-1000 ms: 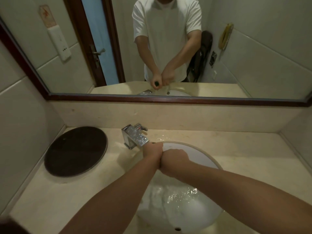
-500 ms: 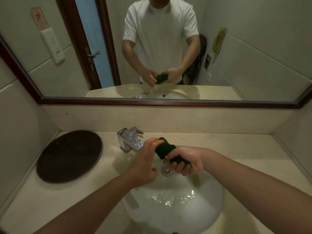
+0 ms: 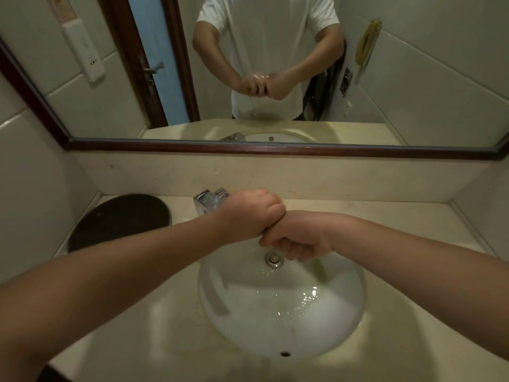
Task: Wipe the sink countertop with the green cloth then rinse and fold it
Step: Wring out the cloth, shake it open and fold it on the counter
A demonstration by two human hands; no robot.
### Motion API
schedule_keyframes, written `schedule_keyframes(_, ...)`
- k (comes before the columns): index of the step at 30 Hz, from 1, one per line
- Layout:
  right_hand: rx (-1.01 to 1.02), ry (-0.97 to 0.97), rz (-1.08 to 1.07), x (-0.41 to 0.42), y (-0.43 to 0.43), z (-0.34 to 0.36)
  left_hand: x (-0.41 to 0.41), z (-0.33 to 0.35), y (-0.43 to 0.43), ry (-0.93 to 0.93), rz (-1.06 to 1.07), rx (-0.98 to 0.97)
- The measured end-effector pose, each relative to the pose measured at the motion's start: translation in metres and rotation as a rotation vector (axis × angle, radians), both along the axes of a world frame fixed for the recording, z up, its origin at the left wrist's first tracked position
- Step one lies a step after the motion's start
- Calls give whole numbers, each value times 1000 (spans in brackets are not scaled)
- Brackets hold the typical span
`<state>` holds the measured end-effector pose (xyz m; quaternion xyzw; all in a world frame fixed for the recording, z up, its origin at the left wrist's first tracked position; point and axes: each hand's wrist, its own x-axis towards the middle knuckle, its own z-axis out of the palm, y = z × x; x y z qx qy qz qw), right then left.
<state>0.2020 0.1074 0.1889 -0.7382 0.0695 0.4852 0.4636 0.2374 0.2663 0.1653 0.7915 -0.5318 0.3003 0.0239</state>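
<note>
Both hands, left (image 3: pixel 252 213) and right (image 3: pixel 296 239), fisted together (cloth hidden) over glossy oval sink (image 3: pixel 349 321)

White sink basin (image 3: pixel 281 321) set in cream marble-look countertop (image 3: pixel 385 216); dark brown round tray (image 3: pixel 118 219) at left; chrome faucet (image 3: pixel 209 201); mirror (image 3: pixel 275 64) w/ dark reddish-brown frame; person in white tee.

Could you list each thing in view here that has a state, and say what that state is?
left hand: closed fist, pressed against the right.
right hand: closed fist over the basin.
green cloth: hidden inside the fists, barely visible.
sink: wet, water pooled, drain stopper down.
faucet: flow not visible.
door in mirror: appears shut.
</note>
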Motion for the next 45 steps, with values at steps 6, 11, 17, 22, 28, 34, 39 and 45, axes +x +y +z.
schedule_keyframes(6, -290, -560, 41, -2, 9, -13, -8, 13, -15, 214, 345, 325)
schedule_keyframes(11, -617, -805, 222, 0, 13, -26, -16, 20, -30, 467, 625, 542)
schedule_keyframes(17, -722, -942, 434, 8, 9, -43, -19, 4, -35, 667, 753, 779)
schedule_keyframes(22, -832, -1110, 673, 10, 2, -45, -19, -8, -30, 1152, 643, 384)
schedule_keyframes(28, -839, -1216, 928, 5, -2, -48, -42, -34, -32, 1744, 789, -35)
schedule_keyframes(34, -788, -1296, 977, 9, -5, -47, -52, -48, -32, 2009, 767, -310)
schedule_keyframes(39, -753, -1290, 991, 8, -4, -57, -60, -62, -32, 2078, 779, -451)
schedule_keyframes(45, -781, -1257, 848, 7, -2, -73, -50, -73, -26, 1937, 776, -373)
